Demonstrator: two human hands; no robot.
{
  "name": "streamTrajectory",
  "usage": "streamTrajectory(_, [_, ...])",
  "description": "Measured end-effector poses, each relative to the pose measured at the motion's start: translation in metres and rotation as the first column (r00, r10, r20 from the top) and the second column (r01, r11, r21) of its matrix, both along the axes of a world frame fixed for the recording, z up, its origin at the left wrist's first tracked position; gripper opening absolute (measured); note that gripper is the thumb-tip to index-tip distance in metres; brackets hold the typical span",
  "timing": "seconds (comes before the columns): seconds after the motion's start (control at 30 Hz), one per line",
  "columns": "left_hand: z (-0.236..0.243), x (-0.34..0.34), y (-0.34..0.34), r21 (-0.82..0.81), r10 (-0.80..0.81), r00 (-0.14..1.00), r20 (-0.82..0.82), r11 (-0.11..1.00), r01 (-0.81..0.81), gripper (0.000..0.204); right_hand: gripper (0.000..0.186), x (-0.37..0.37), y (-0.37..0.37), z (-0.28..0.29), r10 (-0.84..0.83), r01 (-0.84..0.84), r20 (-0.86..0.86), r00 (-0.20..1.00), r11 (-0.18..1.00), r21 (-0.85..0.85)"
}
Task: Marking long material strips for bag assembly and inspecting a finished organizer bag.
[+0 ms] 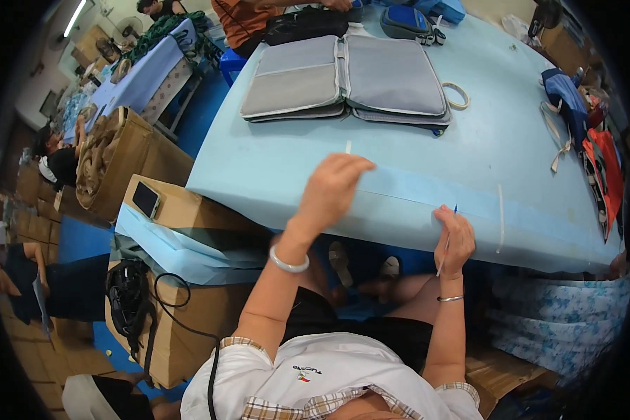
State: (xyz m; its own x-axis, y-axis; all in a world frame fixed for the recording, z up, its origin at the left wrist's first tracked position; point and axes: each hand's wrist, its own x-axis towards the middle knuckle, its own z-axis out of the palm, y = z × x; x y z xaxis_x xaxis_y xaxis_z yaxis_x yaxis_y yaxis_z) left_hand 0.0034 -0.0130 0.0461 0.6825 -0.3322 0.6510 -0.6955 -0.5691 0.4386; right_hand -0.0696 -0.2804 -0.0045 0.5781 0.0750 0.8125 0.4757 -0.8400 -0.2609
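Best brace the right hand (458, 236), pinching a pen (443, 258), on the table (259, 157) — left hand (331, 190), at its 10 o'clock, curled, contents unclear.

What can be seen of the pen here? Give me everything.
The pen is slim, with a pale barrel that looks like plastic and a short blue end. The right hand holds it by the near edge of the table, partly hiding it. The blue end points forward; the pale part slants back and slightly left. Whether the blue is cap or tip, I can't tell.
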Motion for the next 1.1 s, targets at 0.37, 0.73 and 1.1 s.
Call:
streamTrajectory(0.37, [-0.012, 0.019, 0.033, 0.163, 0.079, 0.989, -0.127, 0.985, -0.057, 0.030, 0.017, 0.000, -0.001, 0.001, 0.005, -0.005, -0.001, 1.000, 1.000, 0.023])
streamTrajectory(0.73, [-0.008, 0.022, 0.046, 0.232, -0.082, 0.980, -0.182, 0.965, 0.124, 0.020, 0.017, 0.000, -0.001, 0.002, 0.009, -0.009, -0.004, 1.000, 1.000, 0.002])
streamTrajectory(1.1, [-0.003, 0.007, 0.060, 0.272, -0.080, 0.977, -0.196, 0.953, 0.132, 0.041, 0.018, 0.000, -0.002, 0.003, 0.027, -0.027, 0.000, 1.000, 0.999, 0.016])
